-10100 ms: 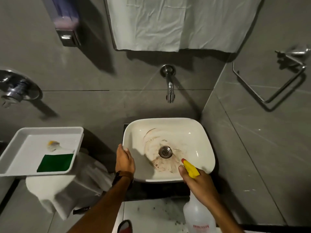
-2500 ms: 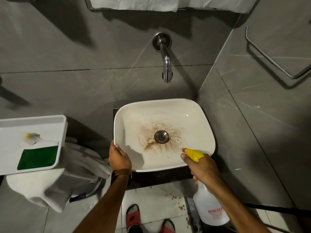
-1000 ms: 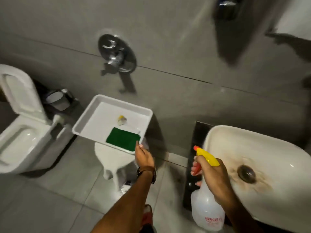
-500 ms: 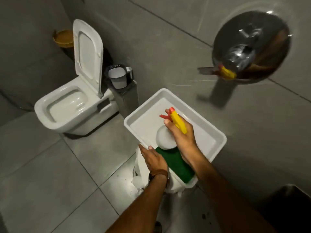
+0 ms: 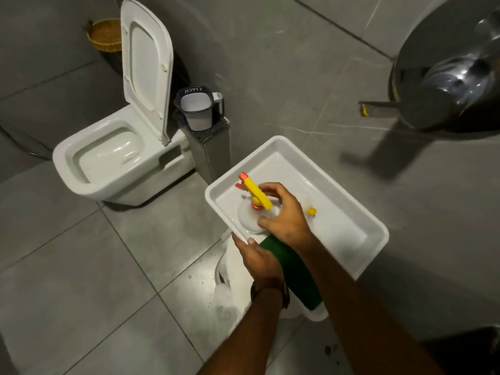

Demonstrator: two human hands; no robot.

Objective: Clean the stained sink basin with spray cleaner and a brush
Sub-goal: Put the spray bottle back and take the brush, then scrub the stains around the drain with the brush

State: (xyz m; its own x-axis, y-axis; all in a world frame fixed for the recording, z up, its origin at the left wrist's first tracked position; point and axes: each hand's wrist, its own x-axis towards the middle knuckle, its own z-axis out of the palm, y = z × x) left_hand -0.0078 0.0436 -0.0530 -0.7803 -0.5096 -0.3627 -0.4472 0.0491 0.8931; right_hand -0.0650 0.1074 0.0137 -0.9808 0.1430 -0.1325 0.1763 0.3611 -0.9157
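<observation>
The spray bottle [image 5: 254, 189], clear with a yellow and red trigger head, stands upright in the white tray [image 5: 297, 147]. My right hand [image 5: 286, 215] hovers over the bottle's shoulder, its fingers spread loosely around the neck and not clamped. My left hand [image 5: 257, 258] grips the tray's near rim. A green scrub pad [image 5: 295, 274] lies in the tray under my right forearm. Just right of my right hand, only the yellow tip of the brush [image 5: 311, 211] shows. The sink basin is out of view.
The tray rests on a white cloth-covered stand [image 5: 232, 266]. A white toilet [image 5: 108, 158] with its lid raised is at left, with a mug [image 5: 196, 109] on a small pedestal beside it and a wicker basket [image 5: 104, 35] behind. A chrome wall valve [image 5: 446, 77] sits upper right.
My view swung left from the sink to the tray. My right hand carried the spray bottle over, stood it in the tray and loosened its fingers. My left hand moved from the sink rim to the tray rim.
</observation>
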